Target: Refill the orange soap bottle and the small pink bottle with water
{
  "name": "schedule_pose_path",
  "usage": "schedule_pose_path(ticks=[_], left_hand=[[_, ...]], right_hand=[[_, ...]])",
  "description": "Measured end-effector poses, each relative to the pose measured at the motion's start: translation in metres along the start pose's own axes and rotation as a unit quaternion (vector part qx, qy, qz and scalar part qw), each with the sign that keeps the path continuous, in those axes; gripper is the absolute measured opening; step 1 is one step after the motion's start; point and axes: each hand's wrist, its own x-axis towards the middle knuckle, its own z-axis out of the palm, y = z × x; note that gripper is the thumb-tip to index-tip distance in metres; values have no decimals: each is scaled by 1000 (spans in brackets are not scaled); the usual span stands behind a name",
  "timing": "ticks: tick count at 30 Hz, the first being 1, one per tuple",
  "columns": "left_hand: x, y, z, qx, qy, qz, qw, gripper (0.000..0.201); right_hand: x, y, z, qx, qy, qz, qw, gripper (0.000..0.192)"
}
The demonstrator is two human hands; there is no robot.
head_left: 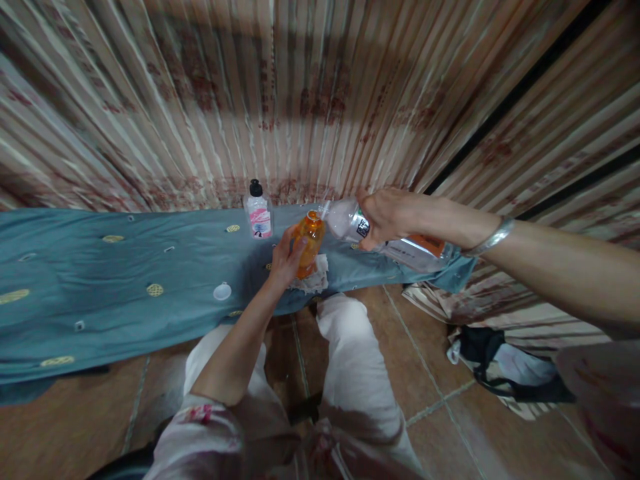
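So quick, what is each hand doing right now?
Left hand: closed around the small orange bottle, which stands on the cloth.
Right hand: closed around the tilted clear plastic bottle, its mouth at the orange bottle's opening.

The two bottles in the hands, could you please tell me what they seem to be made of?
The orange bottle, held by the left hand, looks like glossy translucent plastic: light glows through it. The tilted clear bottle, in the right hand, looks like thin clear plastic with a printed label.

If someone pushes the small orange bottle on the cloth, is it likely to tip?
Probably yes: the orange bottle looks narrow and stands on a crumpled rag, an uneven base. The left hand steadies it now. It appears mostly full, so somewhat heavy for its size.
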Motion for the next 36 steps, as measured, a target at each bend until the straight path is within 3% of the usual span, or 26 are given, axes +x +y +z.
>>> schedule_pose_path(ticks=[8,20,36], left_hand=[[0,1,0,7,5,-2,1000,39],[0,2,1,16,11,1,1000,39],[0,0,0,16,4,5,1000,40]], right_hand=[[1,2,3,20,9,-4,1000,66],[2,3,5,23,12,0,1000,80],[0,2,1,16,0,5,1000,80]])
